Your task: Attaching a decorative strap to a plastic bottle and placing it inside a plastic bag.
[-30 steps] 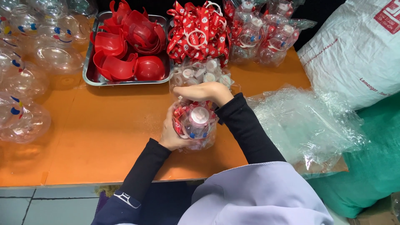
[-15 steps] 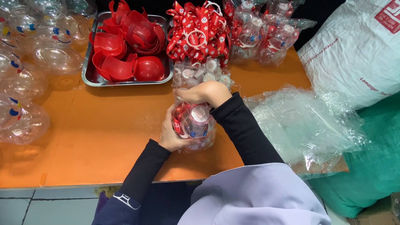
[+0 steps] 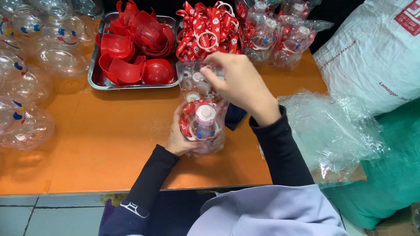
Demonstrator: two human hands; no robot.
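My left hand [image 3: 177, 140] grips a small clear bottle [image 3: 204, 126] from the left. The bottle has a white cap and a red lanyard coiled round it, and it sits inside a clear plastic bag [image 3: 218, 140] just above the orange table [image 3: 109, 144]. My right hand [image 3: 239, 84] is above and behind the bottle. Its fingertips are pinched together on what looks like the bag's stretched upper edge, over a heap of small white parts [image 3: 192, 83].
A metal tray [image 3: 93, 81] of red plastic shells [image 3: 131, 48] stands at the back. Beside it lie red lanyards [image 3: 205, 30] and bagged bottles [image 3: 280, 35]. Clear round shells [image 3: 30, 65] crowd the left side. At the right are loose clear bags [image 3: 328, 126], a white sack [image 3: 376, 52] and a green sack [image 3: 393, 175].
My right hand has lifted off the bottle's top and moved up and back, drawing the clear film with it. My left hand and the bottle have stayed nearly in place.
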